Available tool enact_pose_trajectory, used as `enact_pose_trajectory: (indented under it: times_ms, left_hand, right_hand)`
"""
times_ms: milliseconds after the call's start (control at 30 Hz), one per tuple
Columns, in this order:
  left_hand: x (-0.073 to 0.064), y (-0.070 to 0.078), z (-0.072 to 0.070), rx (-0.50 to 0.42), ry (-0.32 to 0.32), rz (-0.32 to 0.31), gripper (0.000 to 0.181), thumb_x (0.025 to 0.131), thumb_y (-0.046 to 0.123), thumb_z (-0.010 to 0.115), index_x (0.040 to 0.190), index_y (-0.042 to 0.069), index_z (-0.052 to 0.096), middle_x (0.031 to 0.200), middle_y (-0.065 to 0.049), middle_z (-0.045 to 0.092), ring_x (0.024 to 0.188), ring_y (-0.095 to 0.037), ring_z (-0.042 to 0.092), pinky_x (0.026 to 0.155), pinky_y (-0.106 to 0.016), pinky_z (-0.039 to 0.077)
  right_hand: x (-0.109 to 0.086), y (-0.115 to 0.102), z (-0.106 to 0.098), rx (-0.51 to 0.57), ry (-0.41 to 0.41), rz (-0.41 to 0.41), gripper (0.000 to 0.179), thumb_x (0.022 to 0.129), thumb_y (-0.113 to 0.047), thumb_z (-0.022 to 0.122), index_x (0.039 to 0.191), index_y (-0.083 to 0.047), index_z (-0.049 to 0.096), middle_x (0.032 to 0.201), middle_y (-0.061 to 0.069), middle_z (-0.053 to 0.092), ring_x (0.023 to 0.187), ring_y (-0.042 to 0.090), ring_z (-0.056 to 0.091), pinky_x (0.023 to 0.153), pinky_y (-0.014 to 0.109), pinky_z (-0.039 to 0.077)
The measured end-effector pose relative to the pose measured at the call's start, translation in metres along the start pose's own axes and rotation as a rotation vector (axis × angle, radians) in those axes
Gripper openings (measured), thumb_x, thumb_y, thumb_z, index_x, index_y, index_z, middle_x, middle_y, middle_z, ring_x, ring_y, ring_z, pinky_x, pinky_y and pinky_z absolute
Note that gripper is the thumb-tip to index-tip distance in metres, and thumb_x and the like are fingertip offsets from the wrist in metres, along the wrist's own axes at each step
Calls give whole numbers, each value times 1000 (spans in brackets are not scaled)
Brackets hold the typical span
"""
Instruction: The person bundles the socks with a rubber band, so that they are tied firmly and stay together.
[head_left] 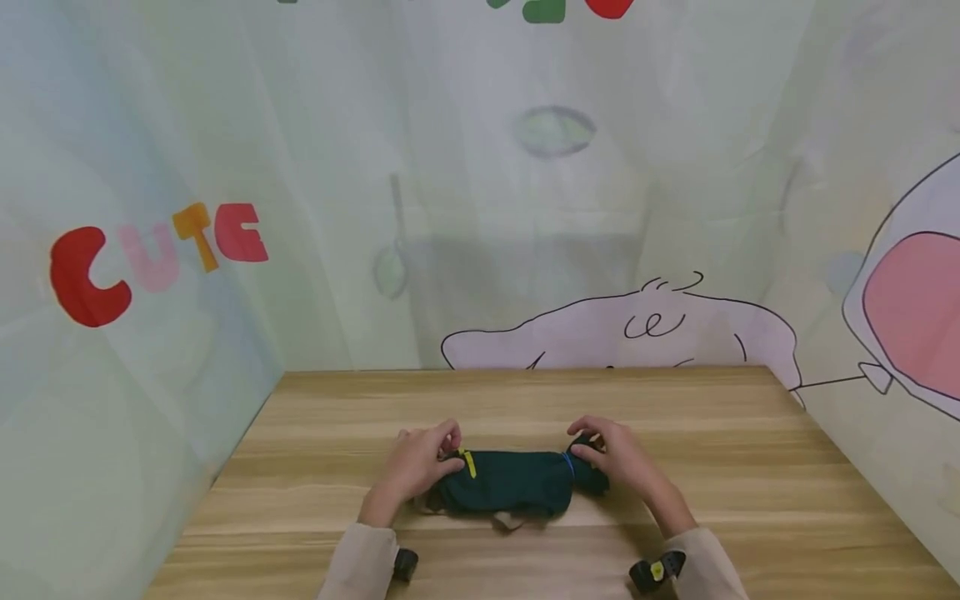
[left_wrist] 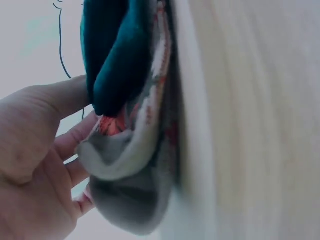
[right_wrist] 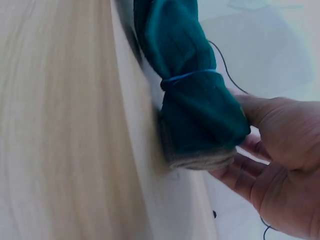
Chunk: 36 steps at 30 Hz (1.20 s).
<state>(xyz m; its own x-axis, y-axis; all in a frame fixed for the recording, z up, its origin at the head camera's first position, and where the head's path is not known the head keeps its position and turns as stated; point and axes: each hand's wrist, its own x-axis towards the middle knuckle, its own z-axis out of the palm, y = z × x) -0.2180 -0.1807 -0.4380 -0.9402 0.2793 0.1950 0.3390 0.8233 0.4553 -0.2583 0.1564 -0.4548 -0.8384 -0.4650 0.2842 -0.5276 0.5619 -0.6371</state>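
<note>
A dark green cloth bundle (head_left: 517,483) lies lengthwise across the wooden table, with a thin blue band (right_wrist: 187,76) cinched round it near its right end. At its left end, a short yellow strip (head_left: 469,463) shows against the green. Grey cloth folds (left_wrist: 125,195) with red print stick out of that left end. My left hand (head_left: 418,460) holds this end, thumb on the green cloth and fingers behind. Beyond the blue band, my right hand (head_left: 617,454) grips the gathered right end between thumb and fingers. Its far fingertips are partly hidden by the cloth.
The wooden table (head_left: 360,408) reaches back to a pale curtain (head_left: 465,275) printed with cartoons and letters. A similar curtain side (head_left: 150,375) runs along the left edge. Black straps (head_left: 657,571) sit at my wrists.
</note>
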Motion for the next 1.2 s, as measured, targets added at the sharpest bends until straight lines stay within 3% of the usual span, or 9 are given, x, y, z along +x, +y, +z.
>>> enact_pose_trajectory:
  times_ms: [167, 300, 533, 700, 967, 1200]
  left_hand:
    - [0, -5, 2, -135, -25, 10, 25, 87, 13, 79, 90, 17, 54, 86, 4, 66, 79, -12, 61, 72, -38, 47]
    - [1, -9, 3, -245, -57, 9, 23, 88, 9, 76, 92, 14, 55, 88, 1, 64, 78, -13, 59, 69, -35, 48]
    - [-1, -20, 4, -372, -133, 21, 15, 92, 7, 71, 94, 8, 56, 90, -2, 61, 81, -17, 58, 74, -35, 48]
    - [2, -24, 4, -390, -155, 45, 13, 94, 8, 70, 93, 7, 57, 88, -1, 59, 79, -17, 56, 72, -32, 46]
    - [3, -21, 4, -317, -182, 46, 11, 95, 9, 69, 92, 9, 58, 84, 3, 58, 78, -14, 53, 70, -29, 44]
    - [2, -20, 2, -315, -164, 47, 9, 97, 12, 66, 92, 11, 59, 87, 2, 61, 82, -14, 56, 74, -31, 46]
  right_hand:
    - [-2, 8, 4, 48, -17, -25, 15, 95, -12, 69, 107, -4, 68, 104, 6, 70, 93, 20, 64, 78, 32, 54]
    - [-2, 13, 5, 74, -34, -28, 13, 95, -13, 69, 106, -6, 68, 103, 4, 69, 94, 19, 64, 79, 32, 53]
    - [-1, 9, 6, 15, -106, -37, 4, 98, -18, 65, 95, -18, 68, 95, -9, 66, 90, 13, 62, 79, 33, 52]
    - [1, 8, 7, 1, -100, -29, 7, 98, -15, 65, 94, -19, 68, 94, -9, 66, 89, 11, 62, 79, 32, 52]
    - [-2, 8, 3, -15, -115, -24, 7, 98, -18, 66, 95, -16, 71, 94, -6, 68, 85, 11, 61, 75, 31, 51]
    - [-2, 4, -8, 1, -87, -55, 9, 98, -11, 64, 96, -9, 73, 91, -3, 67, 82, 11, 61, 71, 29, 51]
